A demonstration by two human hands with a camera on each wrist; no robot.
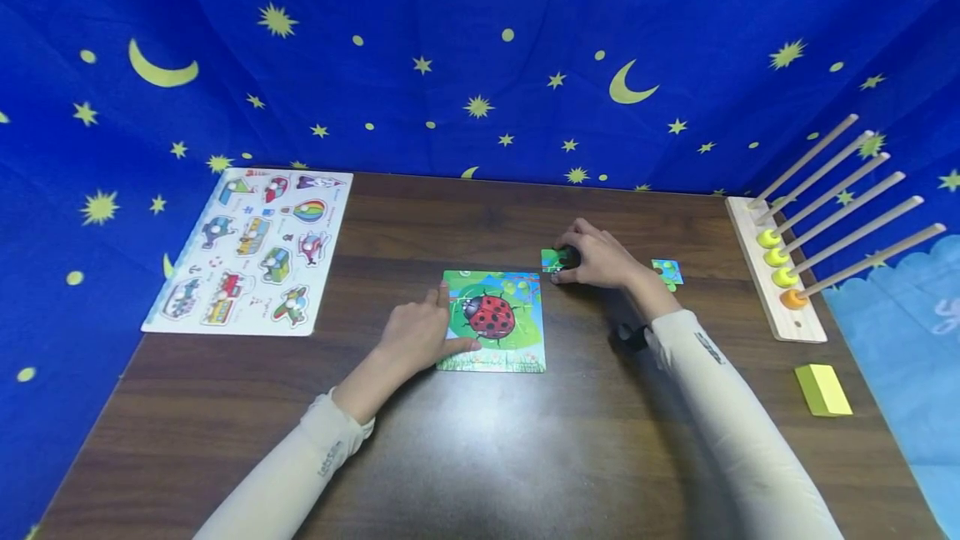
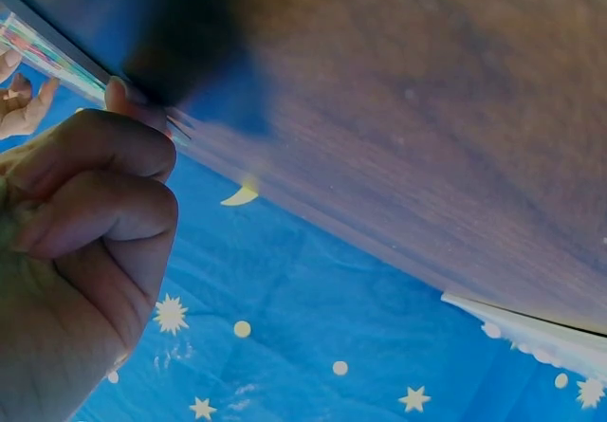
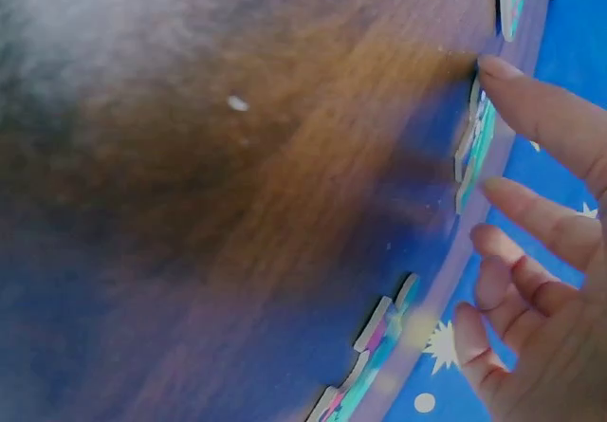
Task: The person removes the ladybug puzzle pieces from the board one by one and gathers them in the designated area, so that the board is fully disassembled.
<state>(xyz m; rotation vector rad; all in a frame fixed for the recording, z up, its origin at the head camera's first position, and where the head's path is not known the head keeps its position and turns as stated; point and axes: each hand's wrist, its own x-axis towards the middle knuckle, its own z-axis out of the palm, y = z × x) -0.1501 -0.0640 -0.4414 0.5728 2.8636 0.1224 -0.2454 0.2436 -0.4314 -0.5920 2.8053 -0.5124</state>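
A ladybug jigsaw puzzle (image 1: 491, 319) lies flat near the middle of the table. My left hand (image 1: 417, 332) rests at its left side, index finger along the edge and thumb stretched over the lower left part. In the left wrist view the other fingers of the left hand (image 2: 95, 213) are folded. Beyond the puzzle's upper right corner, my right hand (image 1: 596, 257) pinches a green jigsaw piece (image 1: 551, 260) between thumb and index finger. The right wrist view shows the piece (image 3: 474, 142) low on the table. Another jigsaw piece (image 1: 667, 272) lies right of that hand.
A white peg puzzle board (image 1: 258, 252) with vehicle pictures lies at the left. At the right stand a wooden rod stacker (image 1: 780, 273) with yellow and orange beads and a yellow block (image 1: 823, 390). A blue star-patterned curtain (image 1: 420, 65) hangs behind the table (image 1: 480, 457).
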